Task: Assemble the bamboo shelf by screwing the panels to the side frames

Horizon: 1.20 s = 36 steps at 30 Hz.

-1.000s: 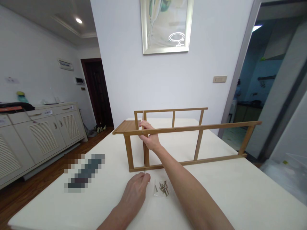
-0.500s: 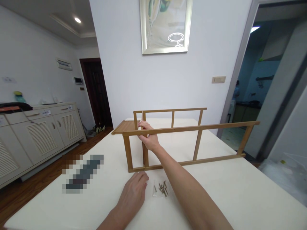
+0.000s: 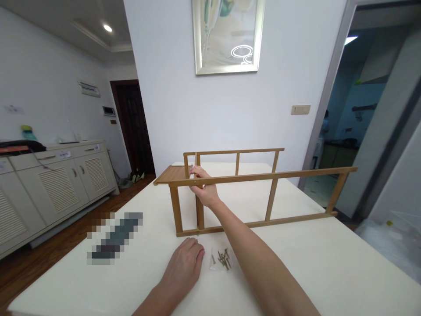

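Head view is showing the frame [image 3: 271,197] standing on the surface [image 3: 296,263], seemingly well along but not finished. Its near and far sides are already carrying their rails and crosspieces. A slatted panel [image 3: 176,173] is jutting out at the left end; whether it is fastened, I cannot tell. Toward that end a thin board [image 3: 198,213] is running between the two sides, and the right hand [image 3: 208,193] is gripping its upper part, the arm passing beneath the near top rail. The left hand [image 3: 186,261] is resting just on the near side of the bottom rail, fingers curling together and apparently pinching a thin piece [image 3: 197,241] whose tip alone is peeking out. The board's lower near joint is probably the part being worked on; its tightness is not showing. Screws [image 3: 225,260] are lying loose at a clear bag [image 3: 214,267] to the right, so more fastening is probably remaining.
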{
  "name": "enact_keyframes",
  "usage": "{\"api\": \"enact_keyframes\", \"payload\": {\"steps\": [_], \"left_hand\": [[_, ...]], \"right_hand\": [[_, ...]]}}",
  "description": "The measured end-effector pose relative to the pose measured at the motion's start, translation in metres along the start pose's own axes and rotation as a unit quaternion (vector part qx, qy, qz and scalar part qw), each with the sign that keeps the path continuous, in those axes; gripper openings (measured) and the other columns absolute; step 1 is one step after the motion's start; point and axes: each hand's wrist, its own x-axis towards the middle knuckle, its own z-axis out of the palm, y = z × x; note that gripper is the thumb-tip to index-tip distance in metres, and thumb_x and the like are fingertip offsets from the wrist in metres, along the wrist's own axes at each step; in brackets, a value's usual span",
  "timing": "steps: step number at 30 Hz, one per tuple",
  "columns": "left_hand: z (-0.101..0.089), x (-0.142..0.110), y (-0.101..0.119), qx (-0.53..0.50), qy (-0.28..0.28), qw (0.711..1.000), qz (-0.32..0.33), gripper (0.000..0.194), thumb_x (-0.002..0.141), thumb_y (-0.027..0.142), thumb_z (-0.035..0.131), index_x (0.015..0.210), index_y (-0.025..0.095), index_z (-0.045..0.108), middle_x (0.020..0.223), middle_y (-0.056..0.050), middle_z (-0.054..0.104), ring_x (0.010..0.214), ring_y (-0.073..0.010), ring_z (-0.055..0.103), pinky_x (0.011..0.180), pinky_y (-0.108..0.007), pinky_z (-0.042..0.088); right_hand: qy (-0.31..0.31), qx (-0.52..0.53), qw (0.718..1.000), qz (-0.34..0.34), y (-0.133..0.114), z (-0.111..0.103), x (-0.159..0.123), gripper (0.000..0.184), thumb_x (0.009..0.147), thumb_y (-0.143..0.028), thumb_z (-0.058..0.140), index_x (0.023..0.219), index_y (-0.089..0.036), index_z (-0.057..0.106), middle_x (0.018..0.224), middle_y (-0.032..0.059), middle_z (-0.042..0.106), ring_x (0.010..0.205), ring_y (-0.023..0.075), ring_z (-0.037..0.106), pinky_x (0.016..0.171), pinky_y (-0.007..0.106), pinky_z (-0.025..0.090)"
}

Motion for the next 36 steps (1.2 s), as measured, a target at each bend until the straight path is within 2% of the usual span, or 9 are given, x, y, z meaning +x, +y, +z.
{"api": "enact_keyframes", "payload": {"steps": [3, 6, 9, 14, 21, 23, 28, 33, 36], "left_hand": [[-0.005, 0.003, -0.002, -0.074, 0.040, 0.990, -0.110, 0.023, 0.091, 0.026, 0.042, 0.080, 0.020, 0.061, 0.073, -0.003, 0.064, 0.067, -0.0172, 0.060, 0.066, -0.030, 0.046], [-0.010, 0.008, -0.009, -0.184, 0.046, 0.953, -0.236, 0.020, 0.087, 0.033, 0.044, 0.078, 0.021, 0.057, 0.064, 0.001, 0.063, 0.058, -0.0155, 0.059, 0.057, -0.026, 0.044], [-0.013, 0.011, -0.014, -0.272, 0.045, 0.916, -0.293, 0.011, 0.080, 0.030, 0.049, 0.074, 0.022, 0.051, 0.056, 0.005, 0.059, 0.051, -0.0137, 0.057, 0.051, -0.024, 0.042], [-0.013, 0.010, -0.012, -0.345, 0.051, 0.886, -0.306, 0.009, 0.071, 0.023, 0.054, 0.072, 0.023, 0.045, 0.053, 0.007, 0.059, 0.049, -0.0122, 0.056, 0.051, -0.022, 0.042], [-0.012, 0.013, -0.018, -0.366, 0.064, 0.883, -0.287, 0.020, 0.065, 0.033, 0.069, 0.064, 0.018, 0.055, 0.054, 0.003, 0.058, 0.051, -0.0108, 0.053, 0.051, -0.021, 0.039], [-0.013, 0.014, -0.018, -0.402, 0.058, 0.867, -0.289, 0.022, 0.064, 0.032, 0.071, 0.063, 0.018, 0.055, 0.053, 0.004, 0.056, 0.050, -0.0100, 0.051, 0.050, -0.021, 0.039], [-0.019, 0.014, -0.016, -0.486, 0.065, 0.822, -0.290, 0.026, 0.065, 0.033, 0.073, 0.083, 0.018, 0.063, 0.054, 0.007, 0.054, 0.050, -0.0102, 0.053, 0.051, -0.022, 0.042], [-0.017, 0.016, -0.020, -0.438, 0.028, 0.831, -0.343, 0.030, 0.061, 0.039, 0.075, 0.075, 0.013, 0.071, 0.062, -0.003, 0.068, 0.059, -0.0146, 0.061, 0.063, -0.027, 0.050], [-0.013, 0.015, -0.020, -0.364, 0.015, 0.873, -0.324, 0.027, 0.061, 0.040, 0.074, 0.072, 0.015, 0.072, 0.065, -0.004, 0.070, 0.062, -0.0174, 0.064, 0.064, -0.028, 0.050]], "right_hand": [[-0.002, 0.000, 1.000, 0.002, 0.000, 0.000, 0.000, 0.026, 0.073, -0.023, 0.062, 0.099, -0.025, 0.062, 0.115, 0.0047, 0.062, 0.124, 0.0248, 0.050, 0.108, 0.044, 0.038], [0.001, -0.008, 1.000, 0.005, 0.001, 0.000, 0.000, 0.028, 0.073, -0.024, 0.062, 0.100, -0.025, 0.061, 0.114, 0.0045, 0.063, 0.123, 0.0245, 0.050, 0.109, 0.044, 0.037], [0.001, -0.008, 1.000, 0.003, 0.001, 0.000, 0.000, 0.031, 0.072, -0.024, 0.062, 0.103, -0.025, 0.061, 0.115, 0.0043, 0.063, 0.124, 0.0242, 0.050, 0.110, 0.044, 0.036], [-0.003, -0.011, 1.000, 0.004, 0.000, 0.000, 0.000, 0.028, 0.073, -0.023, 0.062, 0.101, -0.025, 0.061, 0.115, 0.0044, 0.063, 0.123, 0.0241, 0.050, 0.109, 0.043, 0.037], [0.003, 0.000, 1.000, -0.004, 0.004, 0.000, 0.000, 0.030, 0.072, -0.021, 0.063, 0.102, -0.025, 0.062, 0.114, 0.0046, 0.063, 0.124, 0.0253, 0.050, 0.108, 0.045, 0.037], [0.003, 0.004, 1.000, -0.007, 0.004, 0.000, 0.000, 0.030, 0.071, -0.020, 0.064, 0.101, -0.025, 0.062, 0.114, 0.0047, 0.063, 0.124, 0.0255, 0.050, 0.107, 0.044, 0.038], [0.003, 0.008, 1.000, -0.007, 0.003, 0.000, 0.000, 0.031, 0.072, -0.018, 0.063, 0.102, -0.025, 0.062, 0.114, 0.0047, 0.063, 0.123, 0.0255, 0.050, 0.106, 0.044, 0.039], [-0.003, 0.002, 1.000, 0.003, 0.002, -0.001, -0.001, 0.030, 0.072, -0.020, 0.063, 0.101, -0.025, 0.062, 0.116, 0.0047, 0.062, 0.124, 0.0255, 0.049, 0.107, 0.045, 0.038], [-0.003, -0.004, 1.000, 0.011, 0.002, -0.001, -0.001, 0.028, 0.072, -0.022, 0.062, 0.100, -0.026, 0.062, 0.116, 0.0045, 0.062, 0.125, 0.0256, 0.049, 0.108, 0.045, 0.037]]}}
